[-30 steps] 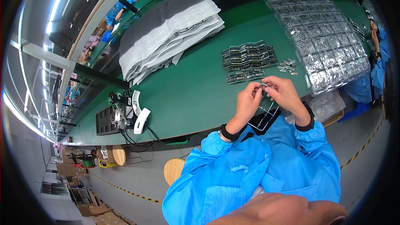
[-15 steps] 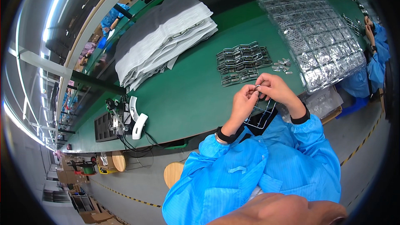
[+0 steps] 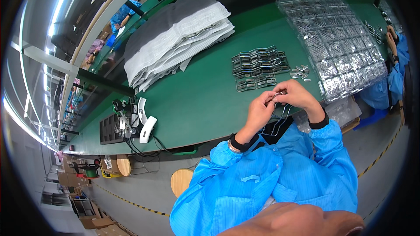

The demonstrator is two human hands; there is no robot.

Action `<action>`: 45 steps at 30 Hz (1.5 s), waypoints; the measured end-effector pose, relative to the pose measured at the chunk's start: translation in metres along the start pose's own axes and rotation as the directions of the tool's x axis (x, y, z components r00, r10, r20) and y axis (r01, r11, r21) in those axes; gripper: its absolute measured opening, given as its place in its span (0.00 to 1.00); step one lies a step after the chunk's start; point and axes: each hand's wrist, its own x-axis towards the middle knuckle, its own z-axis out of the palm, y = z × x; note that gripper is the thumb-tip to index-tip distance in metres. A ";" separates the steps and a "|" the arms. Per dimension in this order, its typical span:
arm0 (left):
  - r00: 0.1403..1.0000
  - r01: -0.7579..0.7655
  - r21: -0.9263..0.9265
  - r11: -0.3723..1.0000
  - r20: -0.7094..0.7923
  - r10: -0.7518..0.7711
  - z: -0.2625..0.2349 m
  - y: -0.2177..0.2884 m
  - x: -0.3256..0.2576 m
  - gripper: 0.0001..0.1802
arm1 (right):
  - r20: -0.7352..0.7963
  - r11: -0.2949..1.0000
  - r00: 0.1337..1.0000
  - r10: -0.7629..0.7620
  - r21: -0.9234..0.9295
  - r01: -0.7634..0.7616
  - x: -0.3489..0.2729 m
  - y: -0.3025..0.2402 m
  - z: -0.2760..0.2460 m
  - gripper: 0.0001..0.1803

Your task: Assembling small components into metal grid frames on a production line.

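Observation:
A bent metal wire frame (image 3: 275, 127) hangs below my two hands at the front edge of the bench. My left hand (image 3: 260, 110) pinches its upper end, thumb and forefinger pressed together. Right beside it, my right hand (image 3: 296, 95) is closed on the same end, fingertips nearly touching the left ones. Whether a small part sits between the fingertips is hidden. Just beyond my hands lies a pile of similar wire frames (image 3: 259, 66), with a scatter of small silvery metal pieces (image 3: 300, 72) to its right.
Clear plastic compartment trays (image 3: 334, 46) lie stacked on the green bench (image 3: 201, 96) at the right. White and grey sheets (image 3: 179, 35) are piled far left. A device with white curved parts (image 3: 148, 129) stands at the left. A co-worker's hands (image 3: 391, 39) show at the far right.
The wire frame has tilted and is seen more edge-on. My fingers have shifted slightly at its upper end. The whole view has moved a little.

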 end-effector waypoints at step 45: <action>0.993 0.102 0.087 0.991 -0.074 -0.096 -0.015 0.007 -0.003 0.12 | -0.592 0.843 0.765 -0.252 -0.523 -0.127 -0.005 0.036 -0.021 0.07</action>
